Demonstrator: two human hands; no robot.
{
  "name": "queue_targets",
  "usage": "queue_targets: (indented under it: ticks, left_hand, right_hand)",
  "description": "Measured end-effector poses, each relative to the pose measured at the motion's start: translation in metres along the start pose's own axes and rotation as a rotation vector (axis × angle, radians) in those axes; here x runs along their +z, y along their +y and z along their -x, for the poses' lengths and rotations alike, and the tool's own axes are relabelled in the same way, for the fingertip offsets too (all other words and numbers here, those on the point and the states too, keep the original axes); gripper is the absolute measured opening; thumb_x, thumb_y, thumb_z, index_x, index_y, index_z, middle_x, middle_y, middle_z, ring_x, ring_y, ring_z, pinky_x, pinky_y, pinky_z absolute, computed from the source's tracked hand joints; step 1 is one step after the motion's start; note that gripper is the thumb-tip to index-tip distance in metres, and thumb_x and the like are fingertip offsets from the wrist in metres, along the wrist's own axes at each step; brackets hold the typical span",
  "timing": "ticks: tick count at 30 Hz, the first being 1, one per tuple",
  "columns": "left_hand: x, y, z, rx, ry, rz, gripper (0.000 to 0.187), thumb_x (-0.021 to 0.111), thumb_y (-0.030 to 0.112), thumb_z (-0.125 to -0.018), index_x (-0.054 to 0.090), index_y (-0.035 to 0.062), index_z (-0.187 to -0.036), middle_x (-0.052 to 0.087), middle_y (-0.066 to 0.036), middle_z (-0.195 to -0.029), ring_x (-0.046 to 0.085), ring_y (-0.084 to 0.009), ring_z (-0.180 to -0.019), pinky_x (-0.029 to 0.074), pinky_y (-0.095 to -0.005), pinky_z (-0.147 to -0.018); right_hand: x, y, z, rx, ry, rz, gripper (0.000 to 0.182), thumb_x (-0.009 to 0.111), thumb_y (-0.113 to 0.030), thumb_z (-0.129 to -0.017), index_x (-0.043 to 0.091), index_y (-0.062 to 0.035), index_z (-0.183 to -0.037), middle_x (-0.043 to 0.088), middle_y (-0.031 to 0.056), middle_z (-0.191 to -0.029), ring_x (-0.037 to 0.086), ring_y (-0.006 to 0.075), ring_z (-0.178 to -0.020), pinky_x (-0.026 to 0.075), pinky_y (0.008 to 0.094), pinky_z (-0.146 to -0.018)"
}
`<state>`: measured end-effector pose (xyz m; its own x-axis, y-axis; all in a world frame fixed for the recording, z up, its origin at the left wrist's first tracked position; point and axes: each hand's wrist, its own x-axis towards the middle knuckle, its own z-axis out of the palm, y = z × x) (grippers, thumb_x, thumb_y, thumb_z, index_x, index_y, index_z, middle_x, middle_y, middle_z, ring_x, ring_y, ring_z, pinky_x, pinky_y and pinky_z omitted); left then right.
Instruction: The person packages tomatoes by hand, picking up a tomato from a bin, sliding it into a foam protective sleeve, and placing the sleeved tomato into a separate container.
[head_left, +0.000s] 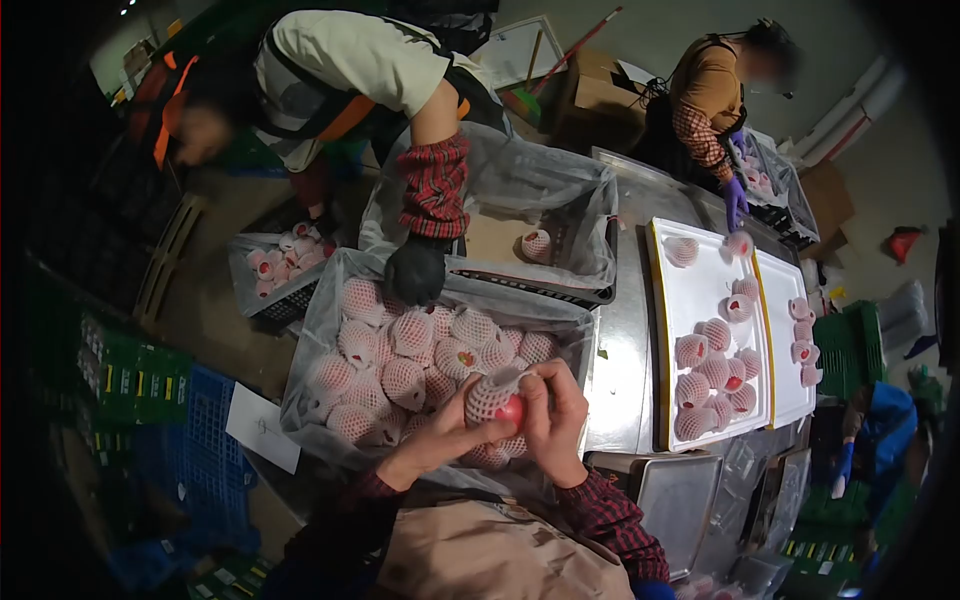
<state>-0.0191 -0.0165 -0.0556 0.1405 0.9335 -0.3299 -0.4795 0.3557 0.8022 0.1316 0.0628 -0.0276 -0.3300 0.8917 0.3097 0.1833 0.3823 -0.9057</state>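
Just in front of my apron, a round red fruit in a white foam net (493, 400) is held up between both hands. My left hand (438, 440) is closed round its left and lower side. On the other side, my right hand (553, 418) pinches the net's edge with thumb and fingers, and bare red skin shows beside the thumb. Under and beyond my hands, a plastic-lined crate (305, 385) is filled with similar netted fruits (405, 382). A co-worker's black-gloved hand (416, 270) reaches over its far edge.
Behind stands another lined crate (590, 180) with one netted fruit (536, 245). On the metal table (622, 330) at right, a white tray (670, 300) holds several netted fruits. A purple-gloved co-worker's hand (735, 200) is above it. A smaller crate (285, 298) stands at left.
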Motion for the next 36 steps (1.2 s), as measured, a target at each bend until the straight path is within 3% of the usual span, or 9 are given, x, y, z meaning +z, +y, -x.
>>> queue_targets:
  ticks: [2, 10, 21, 24, 29, 31, 33, 35, 36]
  left_hand:
    - [0.0, 0.001, -0.001, 0.151, -0.025, -0.142, 0.067, 0.078, 0.032, -0.094, 0.04, 0.0051, -0.142, 0.057, -0.005, -0.116, 0.058, -0.0125, -0.098, 0.05, -0.0255, -0.085]
    - [0.007, 0.017, 0.006, 0.337, 0.168, -0.395, 0.057, 0.081, 0.025, -0.089, 0.051, 0.0005, -0.132, 0.063, -0.012, -0.117, 0.06, -0.0153, -0.109, 0.049, -0.0299, -0.095]
    - [-0.011, -0.015, 0.014, -0.03, 0.037, 0.967, 0.042, 0.067, 0.03, -0.093, 0.059, -0.0001, -0.121, 0.068, -0.013, -0.114, 0.068, -0.0254, -0.104, 0.056, -0.0406, -0.093]
    - [-0.003, -0.001, 0.006, 0.182, 0.242, 0.812, 0.03, 0.061, 0.029, -0.099, 0.064, 0.0007, -0.107, 0.069, -0.012, -0.103, 0.069, -0.023, -0.095, 0.059, -0.0378, -0.08]
    - [0.007, -0.003, 0.014, 0.098, 0.296, 0.28, 0.033, 0.055, 0.029, -0.106, 0.066, -0.0019, -0.1, 0.068, -0.008, -0.088, 0.065, -0.0164, -0.068, 0.053, -0.0305, -0.055]
    - [0.026, 0.002, 0.008, 0.475, 0.505, -0.201, 0.03, 0.052, 0.022, -0.108, 0.064, -0.0006, -0.092, 0.063, -0.003, -0.075, 0.055, -0.0104, -0.059, 0.046, -0.0277, -0.05]
    - [0.03, 0.014, 0.01, 0.516, 0.561, -0.127, 0.027, 0.052, 0.017, -0.108, 0.064, -0.0002, -0.092, 0.06, -0.002, -0.072, 0.05, -0.0071, -0.061, 0.043, -0.0248, -0.054]
    - [0.0, 0.009, 0.015, 0.544, 0.588, -0.568, 0.024, 0.053, 0.015, -0.108, 0.066, -0.0012, -0.097, 0.061, -0.003, -0.075, 0.051, -0.0078, -0.062, 0.044, -0.0244, -0.055]
    - [-0.009, 0.011, 0.017, 0.444, 0.523, -0.577, 0.022, 0.058, 0.015, -0.105, 0.064, -0.0032, -0.116, 0.067, -0.008, -0.097, 0.062, -0.0105, -0.078, 0.052, -0.0246, -0.068]
  right_hand:
    - [0.0, -0.001, 0.004, 0.265, 0.023, -0.216, 0.017, 0.056, -0.012, -0.106, 0.061, -0.0003, -0.094, 0.057, -0.001, -0.084, 0.05, 0.0041, -0.078, 0.043, 0.0226, -0.064]
    - [0.001, -0.017, 0.007, 0.49, -0.022, -0.551, 0.019, 0.053, -0.016, -0.108, 0.061, -0.0035, -0.097, 0.054, -0.0069, -0.084, 0.048, 0.0014, -0.075, 0.04, 0.0181, -0.069]
    - [0.0, 0.032, 0.018, 0.307, -0.057, -0.249, 0.021, 0.061, -0.02, -0.105, 0.06, -0.002, -0.095, 0.059, -0.0029, -0.078, 0.053, 0.0012, -0.077, 0.041, 0.0185, -0.065]
    - [-0.012, 0.037, 0.038, 0.715, -0.219, -0.579, 0.027, 0.053, -0.029, -0.108, 0.059, -0.0024, -0.11, 0.064, 0.0058, -0.088, 0.064, 0.014, -0.081, 0.052, 0.0289, -0.066]
    - [0.003, -0.02, 0.035, 0.74, -0.332, -0.864, 0.034, 0.051, -0.027, -0.109, 0.047, -0.0037, -0.133, 0.061, 0.0124, -0.111, 0.063, 0.0155, -0.08, 0.053, 0.0296, -0.067]
    - [0.0, -0.013, 0.033, 0.664, -0.384, -0.931, 0.038, 0.053, -0.024, -0.107, 0.045, -0.0029, -0.138, 0.059, 0.0128, -0.117, 0.065, 0.0168, -0.088, 0.054, 0.0289, -0.073]
    - [-0.005, -0.014, 0.029, 0.66, -0.333, -0.886, 0.051, 0.067, -0.02, -0.099, 0.045, -0.0019, -0.141, 0.059, 0.0104, -0.118, 0.064, 0.0173, -0.096, 0.056, 0.0306, -0.08]
    - [-0.008, -0.014, 0.023, 0.204, -0.258, -0.296, 0.064, 0.081, -0.014, -0.086, 0.05, -0.0028, -0.14, 0.058, 0.0092, -0.12, 0.062, 0.0172, -0.102, 0.057, 0.0339, -0.084]
    - [-0.013, -0.024, 0.016, 0.168, -0.227, -0.167, 0.068, 0.088, -0.009, -0.074, 0.057, -0.0044, -0.135, 0.058, 0.0101, -0.119, 0.062, 0.0198, -0.106, 0.057, 0.0345, -0.086]
